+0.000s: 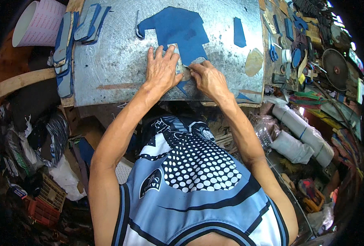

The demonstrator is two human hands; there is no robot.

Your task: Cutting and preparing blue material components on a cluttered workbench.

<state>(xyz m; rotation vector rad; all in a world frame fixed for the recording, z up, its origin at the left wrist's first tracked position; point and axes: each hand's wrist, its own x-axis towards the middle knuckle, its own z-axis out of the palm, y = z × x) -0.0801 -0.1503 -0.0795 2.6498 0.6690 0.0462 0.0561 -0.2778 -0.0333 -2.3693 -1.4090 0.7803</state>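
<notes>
A dark blue sheet of leather-like material with an irregular cut outline lies on the metal-topped table. My left hand lies flat with spread fingers, pressing a narrow pale strip onto the sheet's near part. Just to its right, my right hand is closed in a pinch round a thin blade-like tool, mostly hidden by the fingers. The tool's tip meets the blue material beside the strip. Below the hands lies a small blue scrap.
Stacked blue cut pieces line the table's left edge. One blue piece and a tan oval template lie to the right. Blue-handled scissors, tape rolls and a fan stand farther right. Wrapped rolls are below.
</notes>
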